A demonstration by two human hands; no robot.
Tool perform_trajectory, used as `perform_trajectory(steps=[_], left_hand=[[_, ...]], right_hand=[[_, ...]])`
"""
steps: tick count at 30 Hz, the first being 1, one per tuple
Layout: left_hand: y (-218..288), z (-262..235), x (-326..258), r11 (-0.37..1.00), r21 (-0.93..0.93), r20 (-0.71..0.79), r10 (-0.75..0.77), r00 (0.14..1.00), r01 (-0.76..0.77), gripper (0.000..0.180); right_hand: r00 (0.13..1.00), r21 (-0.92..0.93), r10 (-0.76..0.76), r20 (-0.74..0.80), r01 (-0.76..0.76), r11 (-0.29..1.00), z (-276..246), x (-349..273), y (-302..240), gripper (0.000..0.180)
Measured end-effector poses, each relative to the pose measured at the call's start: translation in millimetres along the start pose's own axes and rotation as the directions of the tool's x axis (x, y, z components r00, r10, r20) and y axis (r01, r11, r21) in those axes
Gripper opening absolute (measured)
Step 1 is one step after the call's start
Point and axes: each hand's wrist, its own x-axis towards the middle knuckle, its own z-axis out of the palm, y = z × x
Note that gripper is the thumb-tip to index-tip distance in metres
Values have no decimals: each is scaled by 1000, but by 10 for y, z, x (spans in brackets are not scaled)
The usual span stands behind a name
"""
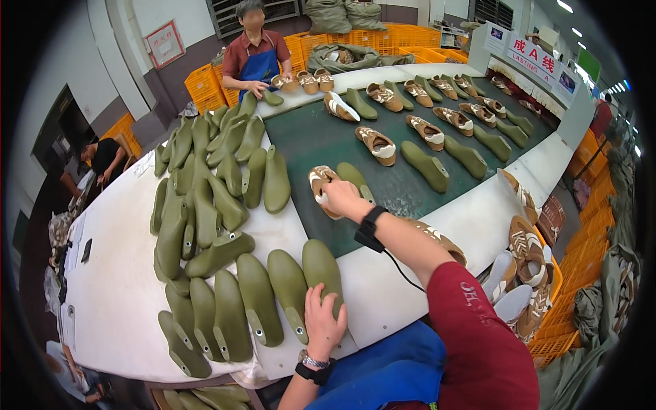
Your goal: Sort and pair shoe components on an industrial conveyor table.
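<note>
My left hand (324, 321) grips the heel end of a green shoe last (321, 266), at the right end of a row of lasts near the table's front edge. My right hand (342, 198) reaches across to the dark green conveyor belt (328, 147) and is closed on a brown sneaker (321, 183) with white stripes. Beside that sneaker, partly hidden by my right hand, lies another green last (350, 176). Sneakers and lasts lie in rows farther along the belt.
A big heap of green lasts (205, 184) covers part of the white table (109, 307). Across it, a co-worker (256, 58) in a blue apron handles a sneaker. On the right, an orange crate (557, 321) holds sneakers. A black cord (403, 270) hangs from my right wrist.
</note>
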Motion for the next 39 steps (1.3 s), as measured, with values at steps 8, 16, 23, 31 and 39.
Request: perform_trajectory(steps=[8,16,23,31,39], left_hand=[[-11,-9,26,999,-24,34,-24,999,25,28],[-30,-1,119,1000,-7,20,24,999,-24,30],[-7,28,15,1000,-16,40,0,999,1,28],[12,74,-1,999,20,54,24,998,-25,25],[-14,42,16,1000,4,104,-3,995,3,24]], right_hand=[[968,-102,248,-39,-251,963,296,383,388,40],[861,-244,479,170,-435,867,413,8,1094,52],[892,-218,372,258,-321,922,347,-172,804,45],[955,46,277,107,-283,958,-152,-941,629,55],[684,-39,671,-286,-708,705,-1416,-3135,1704,39]])
